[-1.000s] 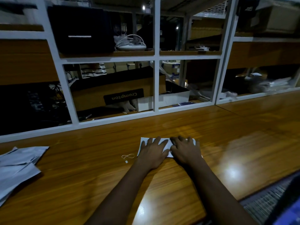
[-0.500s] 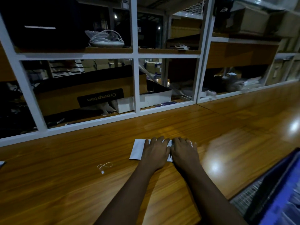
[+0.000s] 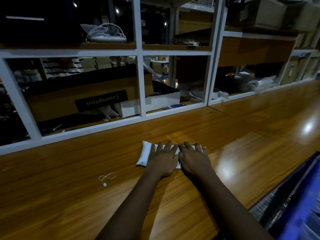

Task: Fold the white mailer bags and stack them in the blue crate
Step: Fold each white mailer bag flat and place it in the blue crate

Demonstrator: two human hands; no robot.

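Single head-worn wide-angle view, facing forward and down, close over wooden counter

View swings right: the blue crate now enters at lower right, and the loose mailer pile at far left drops out of frame. Left hand sits further right on the folded mailer bag, exposing more of its left end.

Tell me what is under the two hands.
A folded white bag lies flat on the table under the left hand and right hand, both pressing it. Its left end and slivers between the fingers show; the rest is covered.
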